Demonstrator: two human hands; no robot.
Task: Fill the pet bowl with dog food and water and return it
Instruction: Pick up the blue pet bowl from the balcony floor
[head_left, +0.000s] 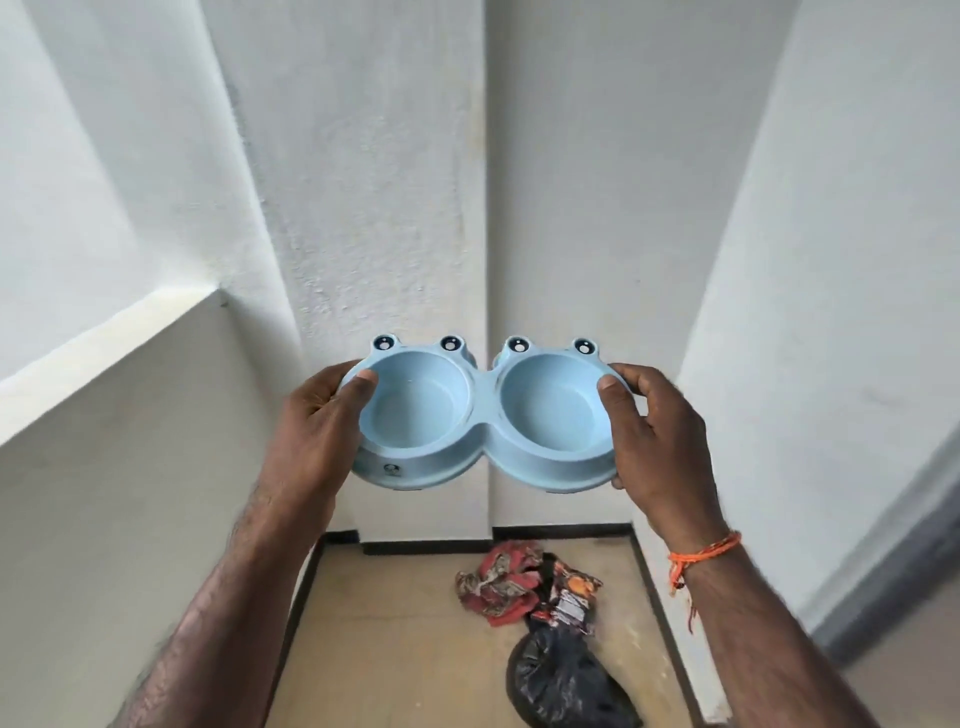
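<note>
Progress looked slight: the blue double pet bowl (485, 415) was held up in the air in front of the person, well above the floor, and both of its round wells were bare, with no dog food and no water showing in either. So the filling was still all to do, and the return to its place after that; neither a food supply that could be named for certain nor a tap was in sight.

The left hand (311, 431) gripped the left end of the bowl, its thumb hooked over the rim into the left well and the other fingers curled underneath, mostly hidden. The right hand (654, 431) gripped the right end the same way, thumb pressed on the rim of the right well, fingers wrapped round the outer wall. An orange thread (701, 553) was tied round the right wrist. The bowl sat roughly level between the two hands, its frog eyes on the far edge.

Below, on the tan floor (405, 649), lay a crumpled red patterned cloth (501, 577), touching a printed dark packet (569, 592), and nearer still a black plastic bag (561, 680). What the packet held could not be read. White walls (363, 182) closed in on the left, far and right sides, making a narrow nook; a low ledge (130, 343) stood on the left. Nothing stood between the hands and the bowl, though the floor clutter lay where feet might go.
</note>
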